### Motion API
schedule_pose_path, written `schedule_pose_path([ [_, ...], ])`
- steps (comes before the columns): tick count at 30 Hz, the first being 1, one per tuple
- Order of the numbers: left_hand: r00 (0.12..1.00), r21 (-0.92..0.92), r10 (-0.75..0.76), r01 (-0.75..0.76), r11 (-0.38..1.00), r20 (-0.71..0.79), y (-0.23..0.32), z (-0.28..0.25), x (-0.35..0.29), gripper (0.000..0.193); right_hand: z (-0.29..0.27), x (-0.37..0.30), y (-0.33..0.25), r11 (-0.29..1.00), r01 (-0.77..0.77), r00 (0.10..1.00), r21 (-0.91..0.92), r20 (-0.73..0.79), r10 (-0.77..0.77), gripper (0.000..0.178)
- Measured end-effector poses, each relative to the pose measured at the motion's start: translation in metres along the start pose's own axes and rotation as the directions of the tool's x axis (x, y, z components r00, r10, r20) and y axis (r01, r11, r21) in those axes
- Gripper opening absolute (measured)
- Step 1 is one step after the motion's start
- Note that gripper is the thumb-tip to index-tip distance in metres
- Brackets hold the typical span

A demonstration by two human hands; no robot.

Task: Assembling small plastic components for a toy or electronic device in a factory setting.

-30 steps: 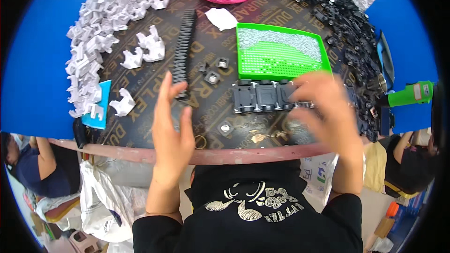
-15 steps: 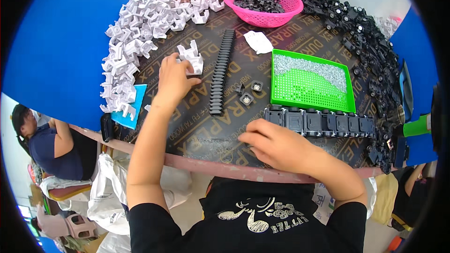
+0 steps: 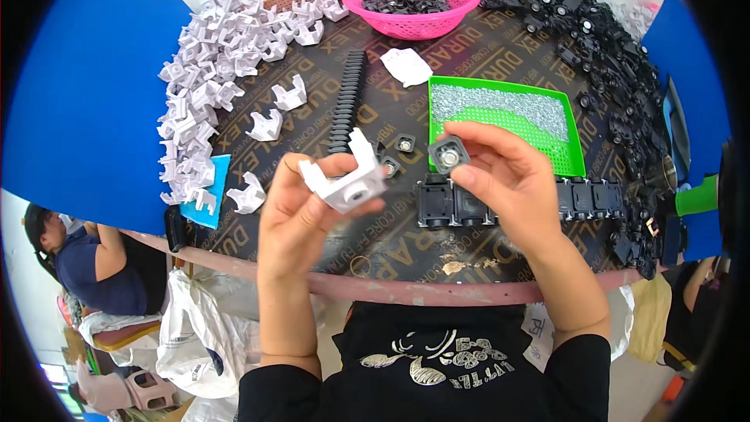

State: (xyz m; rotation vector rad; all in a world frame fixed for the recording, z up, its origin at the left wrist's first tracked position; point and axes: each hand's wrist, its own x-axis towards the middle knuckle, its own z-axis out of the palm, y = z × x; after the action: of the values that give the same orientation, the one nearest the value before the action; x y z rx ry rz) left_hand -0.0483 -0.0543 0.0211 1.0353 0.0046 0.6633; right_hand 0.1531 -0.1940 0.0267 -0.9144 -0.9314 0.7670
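My left hand (image 3: 293, 219) grips a white U-shaped plastic bracket (image 3: 358, 192) with two upright prongs and a round hole in its face. Between thumb and fingers of my right hand (image 3: 516, 180) is a small black square socket piece (image 3: 448, 154) with a round metal centre. The two parts are held apart, above the dark table. Behind the bracket lie a loose black square piece (image 3: 405, 143) and another partly hidden by it. Three white brackets, one of them the near bracket (image 3: 248, 194), stand left of my left hand.
A long row of thin black parts (image 3: 349, 98) runs up the table's middle. A green tray (image 3: 574, 158) holds small silvery pieces; joined black housings (image 3: 578, 199) line its near side. White brackets (image 3: 207, 70) heap left, black parts (image 3: 617, 101) right. A pink basket (image 3: 410, 27) stands behind.
My left hand has lifted a white bracket off the table and brought it nearer. My right hand has risen and now shows a black square piece in its fingers. The view has shifted slightly.
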Motion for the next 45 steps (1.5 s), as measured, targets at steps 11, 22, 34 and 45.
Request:
schedule_pose_path([
  [11,0.969,-0.233,-0.035,-0.024,0.972,-0.244,-0.033,0.041,-0.01,0.049,0.017,-0.01,0.014,0.662,0.468,0.884,-0.585,0.306,-0.355,0.041],
  [22,0.953,-0.31,-0.143,0.055,0.949,-0.267,-0.053,0.03,-0.009,0.036,0.002,-0.001,0.025,0.978,0.063,0.99,0.201,0.109,-0.086,0.026],
  [34,0.934,0.282,0.079,0.024,0.959,-0.348,-0.064,0.036,-0.013,0.029,0.009,-0.008,0.031,1.0,0.023,0.989,0.018,0.146,-0.025,0.026],
  [45,0.924,0.173,0.008,0.063,0.983,-0.382,-0.044,0.025,-0.035,0.029,0.019,0.0,0.013,0.736,0.389,0.863,-0.554,0.498,-0.081,0.035],
])
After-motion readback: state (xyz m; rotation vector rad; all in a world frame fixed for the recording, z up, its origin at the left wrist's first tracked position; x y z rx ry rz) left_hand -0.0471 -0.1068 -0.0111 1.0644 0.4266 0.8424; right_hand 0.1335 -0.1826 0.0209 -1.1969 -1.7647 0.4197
